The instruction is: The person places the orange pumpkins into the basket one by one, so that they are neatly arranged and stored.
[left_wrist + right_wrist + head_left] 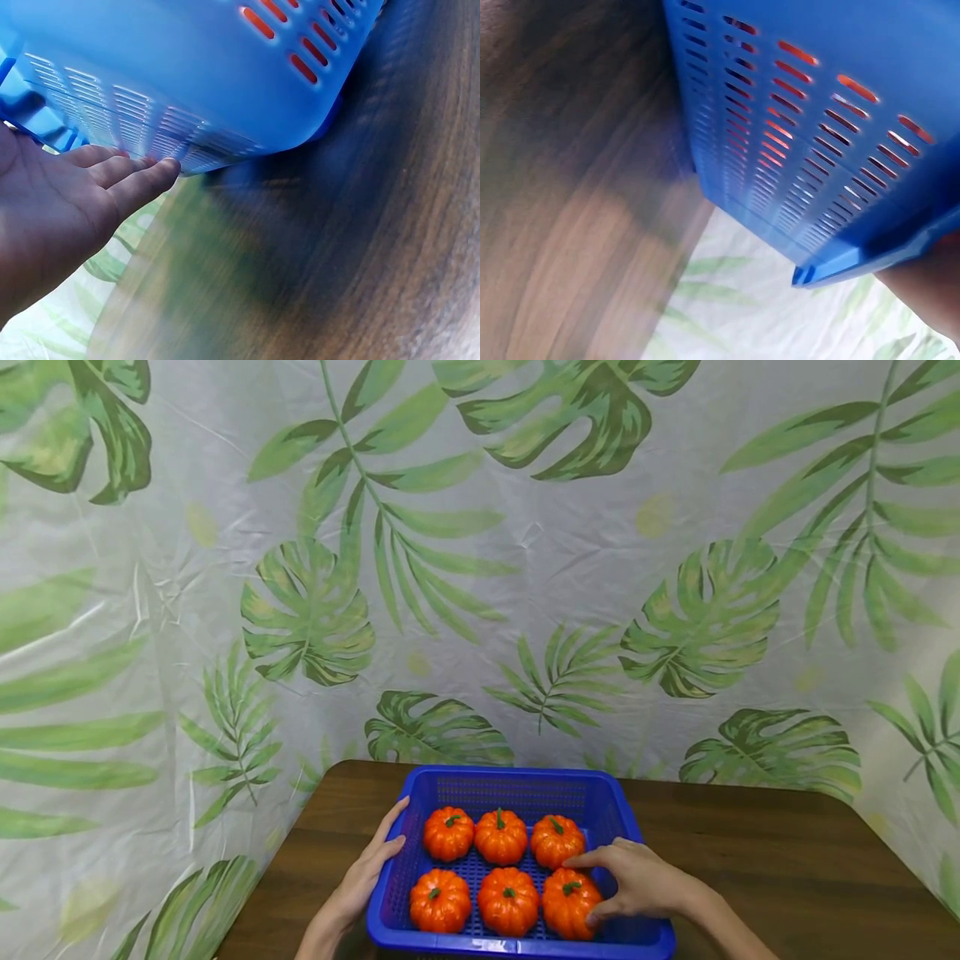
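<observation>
A blue plastic basket (517,945) holds several small orange pumpkins with green stems, in a back row and a front row. My right hand (637,878) reaches over the basket's right side and grips the front right pumpkin (566,906), thumb on its near right side and fingers at its far edge. Just behind that one sits the back right pumpkin (557,841). Against the basket's left side rests my left hand (365,872); its fingers lie straight along the slotted wall (135,112) in the left wrist view. In the right wrist view the basket wall hides the right fingers.
The basket stands on a dark brown wooden table (750,860), near its front edge. Behind the table hangs a pale curtain (570,577) printed with green leaves. Orange shows through the slots of the basket's right wall (780,112).
</observation>
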`<state>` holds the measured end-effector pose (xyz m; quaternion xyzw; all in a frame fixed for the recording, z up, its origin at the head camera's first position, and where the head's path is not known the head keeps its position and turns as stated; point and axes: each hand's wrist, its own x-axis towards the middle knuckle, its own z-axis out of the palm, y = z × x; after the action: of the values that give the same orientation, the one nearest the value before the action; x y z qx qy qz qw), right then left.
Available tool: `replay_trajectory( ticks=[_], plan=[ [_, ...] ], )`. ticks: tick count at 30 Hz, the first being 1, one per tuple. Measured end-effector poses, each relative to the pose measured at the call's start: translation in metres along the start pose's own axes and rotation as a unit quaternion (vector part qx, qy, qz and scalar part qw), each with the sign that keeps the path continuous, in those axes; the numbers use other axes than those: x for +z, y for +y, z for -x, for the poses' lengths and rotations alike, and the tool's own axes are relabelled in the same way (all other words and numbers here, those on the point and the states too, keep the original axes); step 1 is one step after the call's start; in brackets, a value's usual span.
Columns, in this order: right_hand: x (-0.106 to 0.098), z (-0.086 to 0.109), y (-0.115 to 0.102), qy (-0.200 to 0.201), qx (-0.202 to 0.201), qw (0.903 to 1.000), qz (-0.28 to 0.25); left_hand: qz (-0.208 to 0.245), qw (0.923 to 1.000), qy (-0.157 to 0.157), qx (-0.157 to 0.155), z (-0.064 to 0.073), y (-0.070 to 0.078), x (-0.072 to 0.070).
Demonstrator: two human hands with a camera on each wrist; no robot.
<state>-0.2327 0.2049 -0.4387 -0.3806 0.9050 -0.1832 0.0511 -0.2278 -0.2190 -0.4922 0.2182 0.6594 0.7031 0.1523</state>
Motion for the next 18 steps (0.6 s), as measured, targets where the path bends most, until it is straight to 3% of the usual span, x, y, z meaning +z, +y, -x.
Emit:
replay_trajectory(
  ticks=[5, 10, 14, 18],
  plan=[
    [0.0057, -0.0007, 0.0009, 0.041, -0.022, 0.9975, 0.053, 0.002, 1.0000, 0.003, -0.007, -0.0005, -0.0004, 0.0001],
    [0.0058, -0.0008, -0.0010, 0.053, -0.026, 0.9948, 0.083, 0.003, 0.9998, 0.011, -0.014, -0.0002, 0.0014, 0.0008],
    [0.0051, 0.0005, -0.0020, 0.053, -0.017, 0.9959, 0.072, 0.004, 0.9999, 0.007, -0.012, 0.0008, 0.0021, 0.0015],
    [0.0055, 0.0032, -0.0007, 0.072, -0.019, 0.9969, 0.028, 0.004, 1.0000, 0.001, -0.008, 0.0009, 0.0017, 0.0021]
  ],
)
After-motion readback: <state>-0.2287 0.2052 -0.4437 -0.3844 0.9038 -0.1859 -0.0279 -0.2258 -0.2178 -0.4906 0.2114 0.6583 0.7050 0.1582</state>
